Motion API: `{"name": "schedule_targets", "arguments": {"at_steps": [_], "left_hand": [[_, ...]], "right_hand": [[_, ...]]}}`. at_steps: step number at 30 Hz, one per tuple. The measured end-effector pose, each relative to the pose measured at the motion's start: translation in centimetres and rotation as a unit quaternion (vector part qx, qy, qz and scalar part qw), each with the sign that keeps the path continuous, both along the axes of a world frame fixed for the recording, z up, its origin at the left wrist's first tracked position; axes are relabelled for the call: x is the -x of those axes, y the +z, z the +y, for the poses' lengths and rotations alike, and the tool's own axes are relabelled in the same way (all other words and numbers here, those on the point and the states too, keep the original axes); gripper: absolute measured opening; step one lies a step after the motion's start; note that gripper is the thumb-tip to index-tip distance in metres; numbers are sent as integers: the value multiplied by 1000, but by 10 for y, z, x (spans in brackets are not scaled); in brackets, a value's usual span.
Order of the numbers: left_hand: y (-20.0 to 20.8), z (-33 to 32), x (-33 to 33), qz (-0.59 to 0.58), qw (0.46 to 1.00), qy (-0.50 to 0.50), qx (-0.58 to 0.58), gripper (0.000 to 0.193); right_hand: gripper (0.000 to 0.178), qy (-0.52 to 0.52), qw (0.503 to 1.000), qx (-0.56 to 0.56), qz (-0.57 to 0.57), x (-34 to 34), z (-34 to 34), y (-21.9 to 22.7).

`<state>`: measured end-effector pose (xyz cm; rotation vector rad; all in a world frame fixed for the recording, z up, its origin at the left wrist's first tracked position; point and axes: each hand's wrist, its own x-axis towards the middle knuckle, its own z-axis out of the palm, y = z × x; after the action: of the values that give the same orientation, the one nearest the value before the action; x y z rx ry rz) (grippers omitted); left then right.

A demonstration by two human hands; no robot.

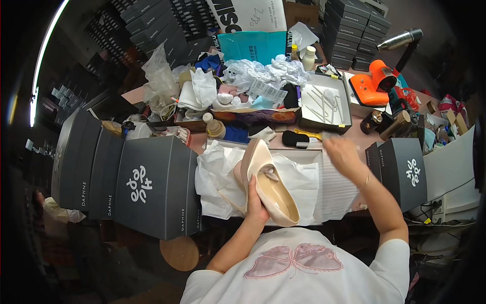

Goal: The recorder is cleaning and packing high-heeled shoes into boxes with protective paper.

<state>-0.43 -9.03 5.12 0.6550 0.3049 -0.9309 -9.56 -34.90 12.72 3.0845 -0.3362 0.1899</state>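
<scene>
My left hand grips a cream pump by its side, toe pointing away and the inside facing up. Crumpled paper is tucked into its toe. Behind it shows part of another pale form, perhaps a second shoe, mostly hidden. The pump is above a box lined with white tissue paper. Right of the box, my right hand reaches over a stack of translucent ribbed sheets. Its fingers are closed at the far edge of a sheet, with the fingertips partly hidden.
Dark shoe boxes stand at the left, another at the right. A black brush and yellow-handled tool lie behind the tissue. Farther back are a crowded carton, a tray of white sticks and an orange device.
</scene>
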Motion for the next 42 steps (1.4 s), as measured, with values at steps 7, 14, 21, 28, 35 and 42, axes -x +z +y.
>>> {"name": "schedule_targets", "arguments": {"at_steps": [7, 14, 21, 28, 35, 42], "left_hand": [[10, 8, 15, 27, 999, 1, 34, 64], [17, 13, 32, -5, 999, 22, -35, 65], [3, 30, -11, 10, 1000, 5, 17, 64], [14, 19, 2, 20, 1000, -21, 5, 58], [11, 39, -23, -3, 1000, -18, -17, 62], [14, 32, 20, -24, 998, -52, -15, 70]], "right_hand": [[18, 190, 970, -143, -56, -44, 91, -11], [11, 121, 961, -244, -47, -39, 132, -66], [23, -12, 954, -282, -102, 9, 102, -24], [17, 110, 965, -193, -138, -43, 129, -39], [17, 64, 970, -73, -223, -17, 106, -37], [13, 180, 982, -37, -43, -58, 146, -71]]}}
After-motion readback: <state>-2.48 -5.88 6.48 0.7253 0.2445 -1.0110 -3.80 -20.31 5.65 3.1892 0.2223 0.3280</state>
